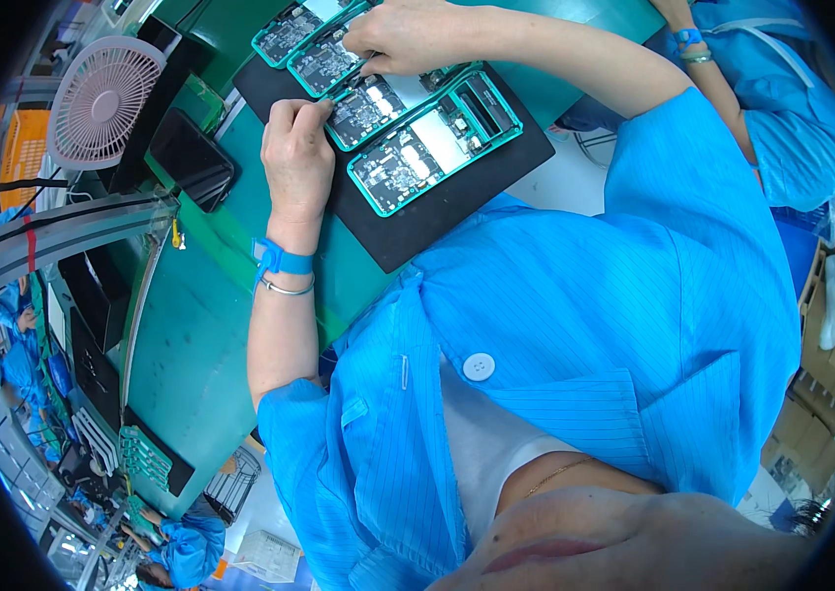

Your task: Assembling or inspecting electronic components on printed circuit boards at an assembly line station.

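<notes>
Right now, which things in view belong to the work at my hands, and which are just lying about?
Apparently in the work:
- opened devices with bare circuit boards, your left hand and right hand at them
- black mat under them

Apparently just around:
- pale fan
- glossy black slab
- orange crate

The head view comes from the left of two cameras worn side by side, looking steeply down through a wide fisheye lens, with dark rims at 3 and 9 o'clock. It sits close above the wearer's blue jacket [575,286], which fills the middle and reaches toward 4 o'clock. The left hand [296,158] lies toward 11 o'clock, the right hand [406,37] at 12. The tabletop [191,355] curves from 12 round to 8, a fan [105,102] near 10.
</notes>
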Action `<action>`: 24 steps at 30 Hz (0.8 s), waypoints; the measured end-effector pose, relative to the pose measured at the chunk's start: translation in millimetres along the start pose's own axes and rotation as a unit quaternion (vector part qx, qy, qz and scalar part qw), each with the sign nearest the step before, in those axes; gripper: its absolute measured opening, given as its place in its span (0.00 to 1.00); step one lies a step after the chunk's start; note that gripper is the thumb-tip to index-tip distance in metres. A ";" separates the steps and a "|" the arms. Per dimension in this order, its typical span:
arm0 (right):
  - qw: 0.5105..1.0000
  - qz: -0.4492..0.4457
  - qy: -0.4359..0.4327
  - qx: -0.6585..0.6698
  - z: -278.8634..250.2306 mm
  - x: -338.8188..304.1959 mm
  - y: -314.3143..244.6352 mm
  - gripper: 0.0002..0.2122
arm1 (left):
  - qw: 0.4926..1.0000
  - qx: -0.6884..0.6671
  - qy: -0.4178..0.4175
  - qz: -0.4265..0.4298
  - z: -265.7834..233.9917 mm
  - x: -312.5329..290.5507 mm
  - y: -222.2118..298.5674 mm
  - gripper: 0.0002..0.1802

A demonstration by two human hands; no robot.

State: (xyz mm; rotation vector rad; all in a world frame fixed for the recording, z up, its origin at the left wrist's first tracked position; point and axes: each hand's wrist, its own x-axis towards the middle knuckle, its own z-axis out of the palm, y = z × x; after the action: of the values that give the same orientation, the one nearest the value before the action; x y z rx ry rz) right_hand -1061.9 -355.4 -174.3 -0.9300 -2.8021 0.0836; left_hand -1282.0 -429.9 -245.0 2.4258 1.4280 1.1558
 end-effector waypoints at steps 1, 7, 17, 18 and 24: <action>1.000 0.000 0.000 0.000 0.5 0.0 0.3 0.09 | 1.000 0.003 0.002 0.000 0.1 -0.1 0.2 0.08; 0.999 -0.021 0.028 0.006 11.5 -0.8 8.1 0.08 | 1.000 -0.003 0.008 -0.009 1.9 1.5 1.2 0.07; 0.997 -0.056 0.056 -0.022 13.7 -2.0 9.5 0.08 | 1.000 -0.010 0.006 -0.010 2.4 2.8 -1.1 0.07; 0.997 -0.058 0.055 -0.013 12.8 -2.1 9.2 0.08 | 1.000 -0.013 0.004 0.002 2.5 3.0 -2.9 0.07; 0.999 -0.031 0.020 -0.012 12.5 -1.9 7.9 0.10 | 0.999 0.005 -0.038 0.039 -2.8 9.3 -5.7 0.06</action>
State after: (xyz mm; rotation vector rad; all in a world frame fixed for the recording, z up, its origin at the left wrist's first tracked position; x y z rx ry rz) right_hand -1058.2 -350.2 -187.8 -0.8410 -2.7979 0.0220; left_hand -1285.3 -420.2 -240.3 2.5238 1.3335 1.0602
